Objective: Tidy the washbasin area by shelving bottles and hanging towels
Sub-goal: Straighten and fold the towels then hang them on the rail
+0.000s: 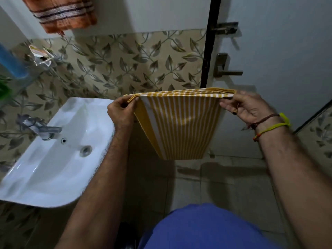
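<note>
**A:** What is at the centre of the frame?

**B:** A yellow-and-white striped towel (pixel 177 126), folded in several layers and held up in the air to the right of the washbasin (pixel 53 159). Its top edge is stretched flat between two hands and the rest hangs down over the tiled floor (pixel 224 184).

**A:** How is each grip set?

**B:** The left hand (pixel 120 112) pinches the towel's left corner, fingers curled round the stacked layers. The right hand (pixel 246 109) pinches the right corner between thumb and fingertips; it wears a ring, and thread bands circle the wrist.

**A:** And around the towel?

**B:** Behind it, a wall of leaf-patterned tiles (pixel 125 65). Far right, a pale door (pixel 278 51) with a metal handle (pixel 226 69) and a latch (pixel 225 28) above it.

**A:** Over by the basin?

**B:** A tap (pixel 45 130) stands at the basin's far-left rim, a drain (pixel 85 151) in the bowl. An orange striped towel (pixel 62 13) hangs on the wall at far left. At the left edge, a blurred blue item (pixel 12 63) and a green one (pixel 4 89); I cannot tell what they are.
</note>
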